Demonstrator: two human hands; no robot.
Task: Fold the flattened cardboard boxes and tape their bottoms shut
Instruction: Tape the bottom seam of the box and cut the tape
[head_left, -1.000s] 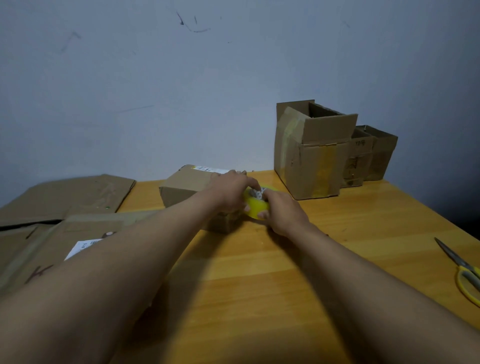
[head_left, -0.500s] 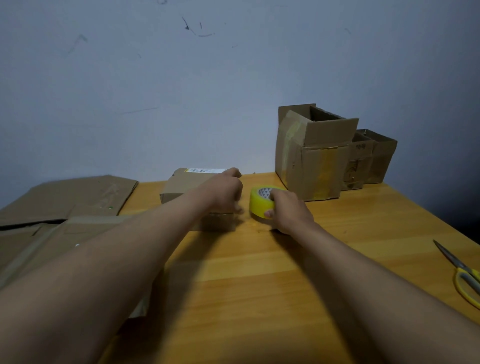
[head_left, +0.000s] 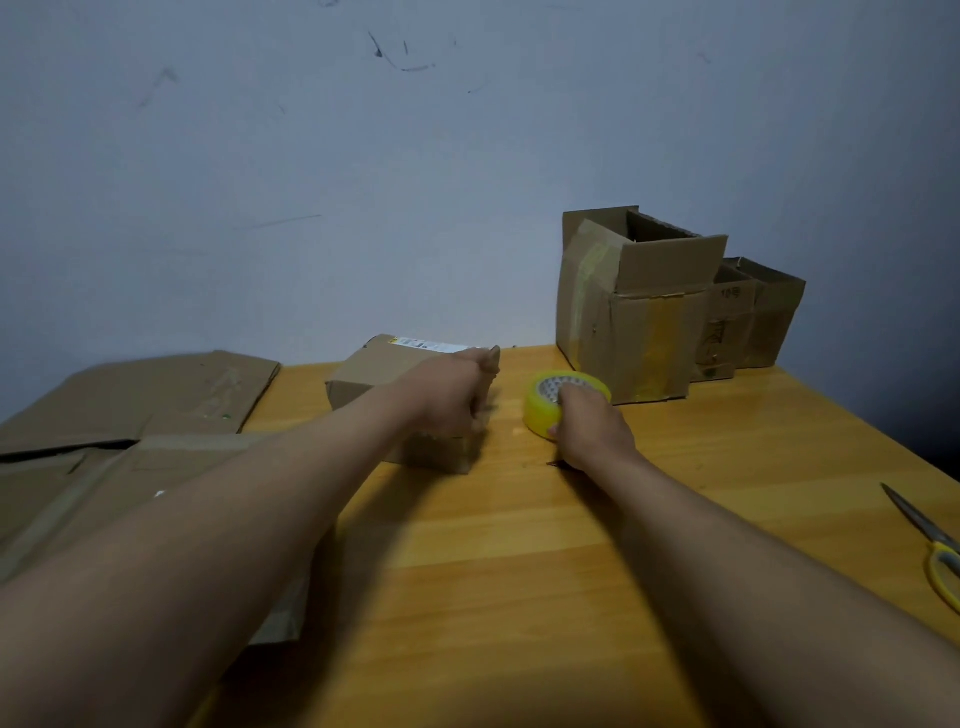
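Tape roll (head_left: 556, 402) is lying flat under the grasping right hand (head_left: 592, 434), just beside the small box (head_left: 384, 379) the left hand (head_left: 457, 395) is gripping, everything sitting on a wooden table (head_left: 519, 571) facing a pale wall (head_left: 363, 182).

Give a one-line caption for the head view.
Left hand steadies box; right hand holds tape roll on table.
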